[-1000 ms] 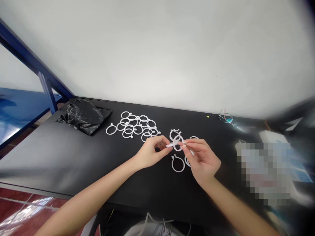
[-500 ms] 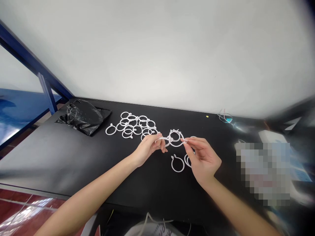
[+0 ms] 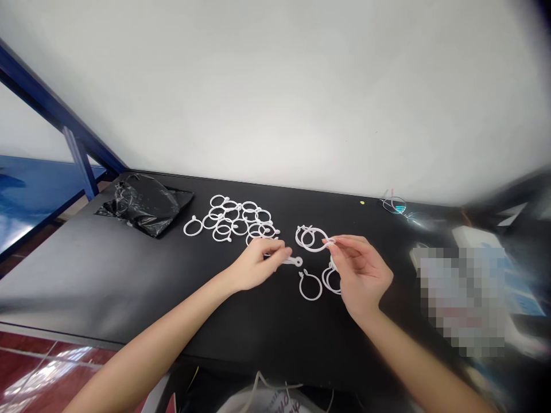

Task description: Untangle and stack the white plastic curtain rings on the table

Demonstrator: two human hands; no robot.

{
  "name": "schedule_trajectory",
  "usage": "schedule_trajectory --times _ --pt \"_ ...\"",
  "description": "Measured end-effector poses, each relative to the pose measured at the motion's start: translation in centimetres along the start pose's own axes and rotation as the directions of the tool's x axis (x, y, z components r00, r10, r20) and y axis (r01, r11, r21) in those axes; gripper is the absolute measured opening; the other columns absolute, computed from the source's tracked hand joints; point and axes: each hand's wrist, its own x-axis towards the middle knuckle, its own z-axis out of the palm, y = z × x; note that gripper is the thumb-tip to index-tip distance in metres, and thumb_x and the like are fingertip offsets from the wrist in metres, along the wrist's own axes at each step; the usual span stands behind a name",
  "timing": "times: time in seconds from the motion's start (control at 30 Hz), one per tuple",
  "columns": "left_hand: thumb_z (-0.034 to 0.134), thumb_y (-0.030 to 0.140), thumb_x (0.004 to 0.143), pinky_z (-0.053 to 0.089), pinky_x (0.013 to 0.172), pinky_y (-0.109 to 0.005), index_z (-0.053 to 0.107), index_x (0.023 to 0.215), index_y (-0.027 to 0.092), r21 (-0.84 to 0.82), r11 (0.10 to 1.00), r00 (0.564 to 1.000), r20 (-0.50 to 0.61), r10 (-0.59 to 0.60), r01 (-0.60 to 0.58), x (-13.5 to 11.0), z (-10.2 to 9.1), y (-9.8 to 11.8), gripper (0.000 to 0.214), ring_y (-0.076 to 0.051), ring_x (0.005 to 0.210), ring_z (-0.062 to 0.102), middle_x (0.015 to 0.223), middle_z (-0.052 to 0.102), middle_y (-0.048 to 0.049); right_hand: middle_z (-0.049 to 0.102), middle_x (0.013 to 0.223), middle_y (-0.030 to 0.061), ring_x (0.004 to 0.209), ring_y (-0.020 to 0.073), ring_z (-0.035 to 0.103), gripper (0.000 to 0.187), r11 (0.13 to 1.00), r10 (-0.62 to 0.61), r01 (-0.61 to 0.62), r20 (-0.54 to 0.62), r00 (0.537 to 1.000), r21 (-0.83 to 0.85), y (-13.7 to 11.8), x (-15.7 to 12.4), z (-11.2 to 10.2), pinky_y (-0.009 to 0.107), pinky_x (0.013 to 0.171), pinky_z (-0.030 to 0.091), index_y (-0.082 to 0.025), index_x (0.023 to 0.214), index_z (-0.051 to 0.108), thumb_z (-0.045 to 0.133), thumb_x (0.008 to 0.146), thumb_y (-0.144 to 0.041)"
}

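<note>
My right hand (image 3: 359, 272) pinches a white plastic curtain ring (image 3: 315, 250) at its small end tabs, with the hoop pointing left. Closed around another white curtain ring is my left hand (image 3: 260, 263); only that ring's eyelet end (image 3: 298, 261) shows past the fingers, seen nearly edge-on. Behind the right-hand ring, a few rings (image 3: 298, 242) lie on the table. A single open ring (image 3: 310, 299) lies in front of the hands. More rings (image 3: 326, 286) are partly hidden by my right hand. A larger spread of rings (image 3: 222, 240) lies beyond my left hand.
On the black table (image 3: 129, 275), a crumpled black plastic bag (image 3: 148, 203) sits at the far left. Eyeglasses (image 3: 394, 205) rest near the white wall (image 3: 275, 92). A blurred-out item (image 3: 465, 298) lies at the right, and blue metal framing (image 3: 81, 166) stands on the left.
The two held rings, close together before, are now apart. My left hand has turned palm down and lowered its ring toward the table; my right hand still holds its ring, shifted slightly right.
</note>
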Motion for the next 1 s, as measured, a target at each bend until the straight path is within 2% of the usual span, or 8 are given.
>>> schedule_trajectory --times 0.13,0.3,0.4,0.47,0.57,0.67,0.77,1.0 --pt "0.051 0.036 0.091 0.030 0.057 -0.026 0.043 0.063 0.018 0.532 0.834 0.989 0.114 0.099 -0.145 -0.4 -0.4 0.0 0.035 -0.011 0.057 0.041 0.061 0.045 0.0022 0.069 0.086 0.0031 0.078 0.0175 0.071 0.014 1.000 0.010 -0.011 0.024 1.000 0.021 0.2 -0.1 0.1 0.032 0.071 0.063 -0.021 0.088 0.070 0.072 0.080 -0.011" --pt "0.058 0.042 0.089 0.028 0.054 -0.024 0.048 0.069 0.017 0.672 0.716 0.977 0.202 0.066 -0.187 -0.5 -0.7 -0.4 0.033 -0.011 0.056 0.042 0.067 0.051 0.0020 0.069 0.086 0.0026 0.078 0.0175 0.072 0.017 0.999 0.005 -0.008 0.054 0.999 0.046 0.3 -0.3 0.0 0.032 0.072 0.063 -0.021 0.088 0.071 0.071 0.080 -0.006" --pt "0.062 0.053 0.084 0.030 0.053 -0.023 0.049 0.069 0.017 0.659 0.724 0.977 0.192 0.096 -0.201 -0.6 -0.8 -0.2 0.041 -0.010 0.055 0.043 0.067 0.051 0.0021 0.069 0.085 0.0026 0.078 0.0185 0.072 0.015 0.999 0.004 -0.008 0.093 0.996 0.043 0.5 -0.5 0.0 0.034 0.071 0.064 -0.021 0.086 0.071 0.071 0.080 -0.008" --pt "0.060 0.061 0.083 0.032 0.052 -0.023 0.051 0.072 0.017 0.636 0.751 0.984 0.099 0.148 -0.177 -0.7 -0.8 0.1 0.046 -0.010 0.055 0.044 0.070 0.053 0.0013 0.070 0.084 0.0031 0.078 0.0192 0.072 0.012 0.999 0.011 -0.015 0.128 0.992 0.033 0.6 -0.7 -0.1 0.035 0.070 0.064 -0.021 0.085 0.071 0.072 0.080 -0.010" --pt "0.062 0.065 0.079 0.038 0.052 -0.024 0.056 0.100 0.017 0.578 0.802 0.975 -0.049 0.218 -0.151 -0.9 -0.6 0.4 0.053 -0.010 0.058 0.047 0.093 0.060 -0.0039 0.070 0.085 0.0035 0.078 0.0197 0.072 0.013 0.999 0.020 -0.027 0.197 0.980 0.033 0.6 -1.1 -0.1 0.036 0.069 0.064 -0.022 0.087 0.072 0.072 0.081 -0.011" --pt "0.062 0.054 0.085 0.044 0.058 -0.024 0.052 0.121 0.018 0.476 0.854 0.972 0.003 0.236 -0.209 -0.9 -0.5 0.5 0.052 -0.010 0.063 0.052 0.107 0.061 -0.0072 0.071 0.087 0.0034 0.079 0.0195 0.072 0.018 0.998 0.001 -0.018 0.284 0.959 0.059 0.6 -1.4 0.0 0.035 0.069 0.065 -0.023 0.093 0.073 0.070 0.081 -0.009" --pt "0.057 0.039 0.092 0.047 0.063 -0.024 0.061 0.109 0.019 0.325 0.914 0.970 0.066 0.234 -0.242 -0.8 -0.5 0.5 0.027 -0.011 0.067 0.056 0.096 0.063 -0.0053 0.071 0.089 0.0039 0.077 0.0186 0.072 0.021 0.999 0.002 -0.020 0.341 0.940 0.050 0.5 -1.5 0.1 0.034 0.067 0.066 -0.024 0.097 0.073 0.069 0.082 -0.009" --pt "0.075 0.042 0.077 0.049 0.054 -0.020 0.065 0.108 0.019 0.084 0.990 0.994 0.030 0.107 -0.109 -0.7 -0.5 1.2 0.040 -0.013 0.072 0.059 0.093 0.065 -0.0048 0.071 0.085 0.0029 0.074 0.0166 0.071 0.018 1.000 0.004 0.000 0.328 0.945 -0.011 0.6 -1.4 0.1 0.030 0.066 0.065 -0.023 0.091 0.074 0.070 0.081 -0.009"
